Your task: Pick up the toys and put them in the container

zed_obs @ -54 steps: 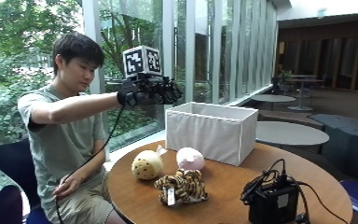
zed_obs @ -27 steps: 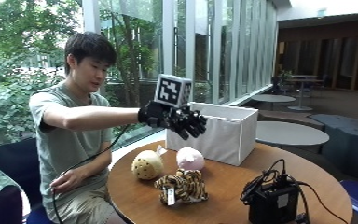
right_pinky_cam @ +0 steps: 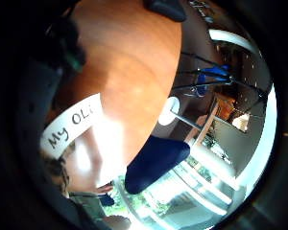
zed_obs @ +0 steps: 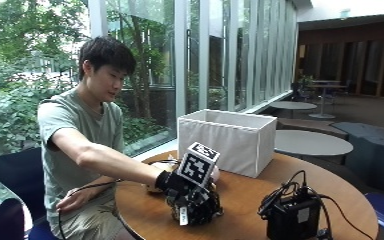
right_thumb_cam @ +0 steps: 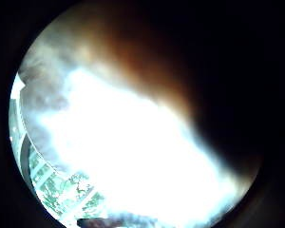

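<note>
round wooden table: gloved right hand down on toys.

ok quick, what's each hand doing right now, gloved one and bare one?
Gloved right hand: down on the toys on the table; whether its fingers grip one cannot be told.
Bare hand: at the lap, holding nothing visible.

Only one bit of readable text is showing up here; a white tag in the little finger side palm view is reading "My OL", and the rest of the wording is running off behind something dark, so I can't make out more; the tag is sitting on a toy right by the wooden table; nothing on the white container or the black box with cables in the outside view is carrying lettering I can read.
</note>
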The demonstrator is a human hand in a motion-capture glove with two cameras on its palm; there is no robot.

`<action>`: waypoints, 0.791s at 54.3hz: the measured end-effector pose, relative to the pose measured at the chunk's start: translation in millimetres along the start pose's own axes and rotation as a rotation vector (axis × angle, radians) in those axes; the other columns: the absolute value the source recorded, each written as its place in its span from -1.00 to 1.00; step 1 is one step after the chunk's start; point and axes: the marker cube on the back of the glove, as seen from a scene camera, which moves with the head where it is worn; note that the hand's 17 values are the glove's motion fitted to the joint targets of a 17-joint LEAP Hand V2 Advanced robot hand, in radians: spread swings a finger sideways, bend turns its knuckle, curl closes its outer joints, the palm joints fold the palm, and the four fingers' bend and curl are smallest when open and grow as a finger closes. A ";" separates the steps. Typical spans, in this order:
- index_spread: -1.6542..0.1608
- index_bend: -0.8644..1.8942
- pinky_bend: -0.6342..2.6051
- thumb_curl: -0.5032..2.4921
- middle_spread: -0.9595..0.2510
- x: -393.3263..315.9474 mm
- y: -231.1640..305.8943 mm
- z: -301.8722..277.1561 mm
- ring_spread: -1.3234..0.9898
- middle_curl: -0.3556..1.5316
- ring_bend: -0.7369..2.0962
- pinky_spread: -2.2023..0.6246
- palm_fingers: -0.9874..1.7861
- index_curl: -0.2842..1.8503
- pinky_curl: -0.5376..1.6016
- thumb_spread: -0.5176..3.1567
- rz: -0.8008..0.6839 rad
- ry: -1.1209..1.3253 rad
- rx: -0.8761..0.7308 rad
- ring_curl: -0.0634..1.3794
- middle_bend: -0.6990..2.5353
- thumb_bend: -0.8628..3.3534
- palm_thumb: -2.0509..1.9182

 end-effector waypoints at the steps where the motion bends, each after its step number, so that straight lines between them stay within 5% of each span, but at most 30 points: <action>1: 0.63 -0.31 -0.04 -0.47 0.42 0.6 -0.7 1.0 0.02 -0.22 0.13 0.50 -0.11 -0.64 -0.16 -0.08 -0.003 -0.001 0.015 -0.43 -0.38 -0.57 0.12; 6: 0.63 -0.36 0.03 -0.44 0.30 2.1 -3.5 1.8 -0.06 -0.19 0.25 0.42 0.10 -0.68 -0.16 -0.07 -0.008 -0.011 0.055 -0.41 -0.32 -0.54 0.19; 15: 0.64 -0.37 0.11 -0.41 0.16 -0.7 -6.5 1.0 -0.12 -0.15 0.48 0.33 0.20 -0.74 -0.11 -0.05 -0.014 -0.037 -0.054 -0.23 -0.29 -0.52 0.27; 33: 0.61 -0.31 0.08 -0.27 0.02 -17.3 -2.0 -5.5 -0.15 0.08 0.57 0.28 0.39 -0.77 -0.12 -0.26 -0.037 0.053 -0.134 -0.16 -0.02 -0.51 0.40; 43: 0.55 -0.28 0.06 -0.20 0.05 -25.0 20.4 -65.5 -0.14 0.17 0.58 0.27 0.41 -0.76 -0.11 -0.36 0.027 0.061 -0.041 -0.13 0.04 -0.51 0.43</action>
